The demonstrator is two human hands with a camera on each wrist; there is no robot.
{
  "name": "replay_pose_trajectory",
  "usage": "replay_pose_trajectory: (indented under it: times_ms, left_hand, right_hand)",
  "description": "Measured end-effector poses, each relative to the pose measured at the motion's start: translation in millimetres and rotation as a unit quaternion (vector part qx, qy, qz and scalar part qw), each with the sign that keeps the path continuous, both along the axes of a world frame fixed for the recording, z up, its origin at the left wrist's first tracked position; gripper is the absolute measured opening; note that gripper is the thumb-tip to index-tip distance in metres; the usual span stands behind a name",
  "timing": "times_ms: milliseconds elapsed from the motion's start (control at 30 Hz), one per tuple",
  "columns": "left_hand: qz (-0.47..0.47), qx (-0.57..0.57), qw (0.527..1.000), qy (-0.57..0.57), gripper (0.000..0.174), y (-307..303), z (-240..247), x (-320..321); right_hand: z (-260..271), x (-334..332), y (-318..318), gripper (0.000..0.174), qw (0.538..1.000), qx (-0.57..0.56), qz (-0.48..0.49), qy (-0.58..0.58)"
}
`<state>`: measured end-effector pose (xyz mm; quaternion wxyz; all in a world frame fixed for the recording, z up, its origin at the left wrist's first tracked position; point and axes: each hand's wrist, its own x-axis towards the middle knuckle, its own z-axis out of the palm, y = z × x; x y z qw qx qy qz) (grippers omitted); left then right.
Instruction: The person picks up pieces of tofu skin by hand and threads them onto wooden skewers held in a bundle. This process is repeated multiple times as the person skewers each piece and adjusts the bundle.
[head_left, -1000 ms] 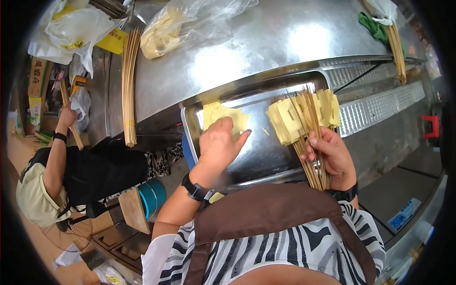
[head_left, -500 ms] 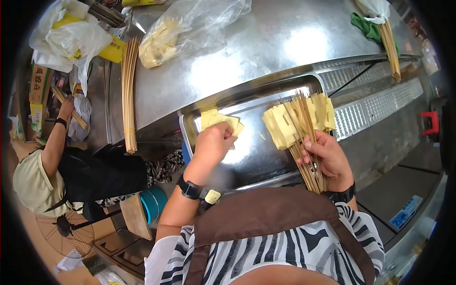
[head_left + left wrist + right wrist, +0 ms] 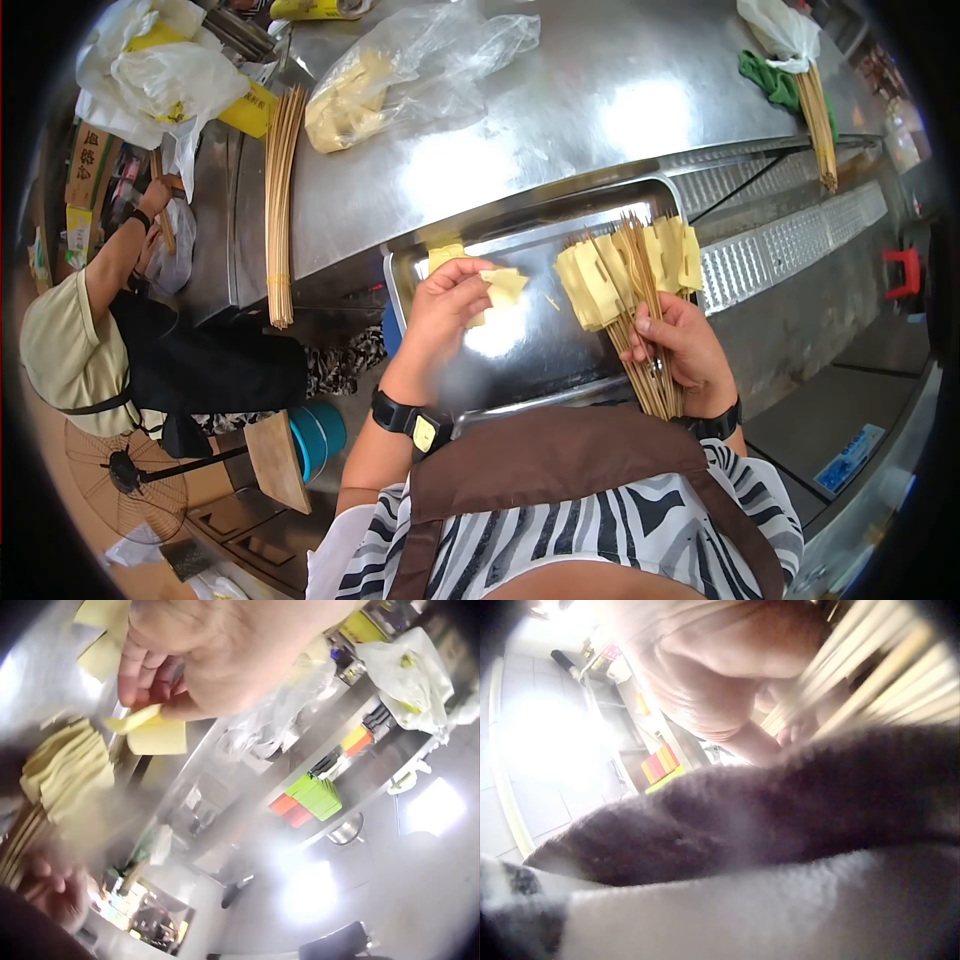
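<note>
Between its thumb and fingers my left hand (image 3: 438, 310) pinches a thin yellow tofu-skin sheet (image 3: 507, 286), raised over the metal tray (image 3: 540, 360). In the left wrist view that sheet (image 3: 161, 739) looks folded at the fingertips. Part of a small pile of sheets (image 3: 445, 254) shows behind the hand at the tray's left end. My right hand (image 3: 690, 348) grips several bamboo skewers (image 3: 648, 385) over the tray's right side. Yellow sheets (image 3: 588, 285) are threaded on their upper ends. Blurred skewers (image 3: 877, 682) fill the right wrist view's upper corner, beside the palm.
A steel counter (image 3: 560, 110) runs behind the tray. On it lie a long skewer bundle (image 3: 281, 210), a clear bag of yellow sheets (image 3: 345, 105) and a green cloth (image 3: 770, 80). Another person (image 3: 70, 340) works at the left, near a blue bucket (image 3: 318, 440).
My left hand has closed on a sheet from the pile and lifted it, moving slightly right. The right hand keeps its grip on the skewers. The other person's arm has shifted.
</note>
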<state>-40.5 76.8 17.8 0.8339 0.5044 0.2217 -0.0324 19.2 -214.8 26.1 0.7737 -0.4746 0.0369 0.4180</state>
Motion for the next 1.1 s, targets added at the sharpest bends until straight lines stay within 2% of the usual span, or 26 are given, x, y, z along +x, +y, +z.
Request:
replay_pose_trajectory:
  times_ms: [133, 300, 433, 533, 633, 700, 800, 1100]
  left_hand:
    - [0.005, -0.131, 0.991, -0.025, 0.015, -20, -16, 18]
    - [-0.024, -0.200, 0.979, 0.000, 0.031, -42, -13, 38]
    - [-0.035, -0.274, 0.961, 0.022, 0.034, -51, -4, 44]
    - [-0.006, -0.248, 0.967, 0.052, 0.033, -55, 0, 45]
    - [0.011, -0.186, 0.982, 0.013, 0.029, -54, 3, 46]
    - [0.008, -0.095, 0.993, -0.064, 0.024, -52, 4, 47]
    - [0.005, -0.036, 0.997, -0.073, 0.021, -52, 15, 53]
    - [-0.019, 0.058, 0.993, -0.103, 0.024, -60, 17, 59]
  right_hand:
    - [0, -1, -2, 0.006, 1.000, 0.002, 0.001, -0.001]
    - [0, -2, -3, 0.007, 1.000, -0.007, -0.002, 0.007]
    - [2, -3, -1, 0.007, 1.000, -0.012, -0.005, 0.011]
    - [1, -2, -1, 0.008, 1.000, -0.012, 0.001, 0.011]
    - [3, -3, -1, 0.009, 1.000, -0.012, 0.002, 0.011]
    - [5, -3, 0, 0.010, 1.000, -0.014, 0.002, 0.009]
    - [6, -2, 0, 0.011, 1.000, -0.018, 0.012, 0.005]
    - [4, -1, 1, 0.012, 1.000, -0.026, 0.007, 0.008]
